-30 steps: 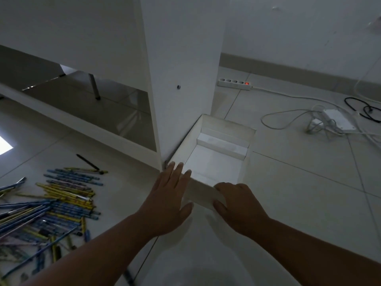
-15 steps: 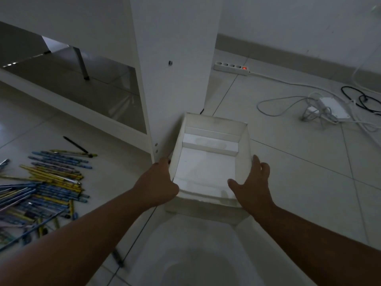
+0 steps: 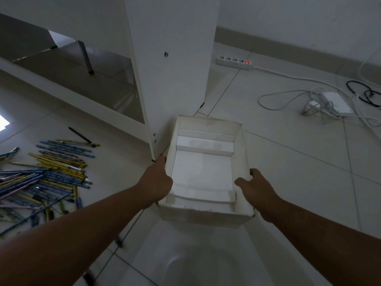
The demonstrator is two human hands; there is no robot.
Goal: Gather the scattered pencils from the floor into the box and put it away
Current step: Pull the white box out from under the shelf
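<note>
A white open cardboard box (image 3: pixel 206 213) sits in front of me beside a white furniture panel, with nothing inside it. My left hand (image 3: pixel 155 181) grips its left wall, thumb over the rim. My right hand (image 3: pixel 256 187) grips its right wall the same way. A heap of blue and yellow pencils (image 3: pixel 47 174) lies scattered on the tiled floor at the left, apart from the box. One dark pencil (image 3: pixel 79 134) lies alone above the heap.
The white furniture panel (image 3: pixel 173 69) stands upright just left of the box, with a low shelf (image 3: pixel 72 65) behind it. A power strip (image 3: pixel 234 62) and tangled cables with an adapter (image 3: pixel 334 102) lie on the floor at the right.
Both hands went from resting at the box's near edge to gripping its two side walls. The box has come away from the panel and closer to me.
</note>
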